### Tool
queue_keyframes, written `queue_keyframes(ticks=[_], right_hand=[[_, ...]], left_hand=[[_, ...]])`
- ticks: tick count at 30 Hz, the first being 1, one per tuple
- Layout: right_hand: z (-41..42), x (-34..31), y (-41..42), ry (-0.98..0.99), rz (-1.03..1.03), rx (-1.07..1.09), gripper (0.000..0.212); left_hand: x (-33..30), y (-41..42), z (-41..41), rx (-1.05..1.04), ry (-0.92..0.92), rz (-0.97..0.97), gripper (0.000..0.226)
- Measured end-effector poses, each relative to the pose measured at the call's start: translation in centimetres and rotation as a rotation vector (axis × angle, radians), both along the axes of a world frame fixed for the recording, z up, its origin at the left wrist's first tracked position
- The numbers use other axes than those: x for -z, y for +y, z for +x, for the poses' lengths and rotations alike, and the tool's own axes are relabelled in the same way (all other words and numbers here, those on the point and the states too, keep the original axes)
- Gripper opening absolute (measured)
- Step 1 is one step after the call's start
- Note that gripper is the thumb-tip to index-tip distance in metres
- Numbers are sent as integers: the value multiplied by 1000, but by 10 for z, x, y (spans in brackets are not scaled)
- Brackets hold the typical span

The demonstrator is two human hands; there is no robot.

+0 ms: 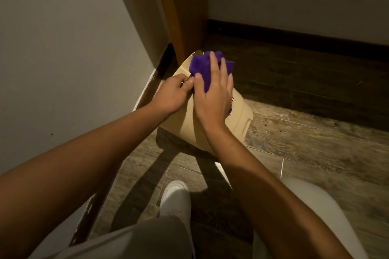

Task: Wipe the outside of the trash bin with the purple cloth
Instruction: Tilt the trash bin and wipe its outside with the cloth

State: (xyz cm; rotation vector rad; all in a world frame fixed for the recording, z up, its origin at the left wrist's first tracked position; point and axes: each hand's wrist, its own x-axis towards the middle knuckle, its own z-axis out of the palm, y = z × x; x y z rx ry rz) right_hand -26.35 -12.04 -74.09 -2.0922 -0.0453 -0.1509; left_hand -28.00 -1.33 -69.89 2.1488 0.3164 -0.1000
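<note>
A beige plastic trash bin (239,115) lies tipped on the wooden floor in the corner, its side facing up. A crumpled purple cloth (202,67) sits on the bin's upper side. My right hand (212,92) lies over the cloth with fingers spread and fairly straight, pressing it onto the bin. My left hand (171,93) is just to the left, its fingers curled round the bin's edge and touching my right thumb.
A white wall (63,48) with a dark baseboard runs along the left. A wooden door frame (181,6) stands behind the bin. My white shoe (175,197) and light trouser legs are at the bottom, on the wood-plank floor (305,136).
</note>
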Motion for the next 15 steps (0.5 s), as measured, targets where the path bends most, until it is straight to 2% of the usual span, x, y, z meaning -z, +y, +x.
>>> queue_keyframes(ticks=[5, 9, 15], right_hand=[[-11, 7, 13, -30, -64, 38, 52], [-4, 22, 3, -43, -191, 86, 53], [1, 55, -35, 84, -282, 147, 48]], left_hand=[[3, -6, 3, -59, -45, -40, 26], [8, -8, 4, -95, -73, -1, 32], [17, -2, 0, -161, -59, 54, 32]])
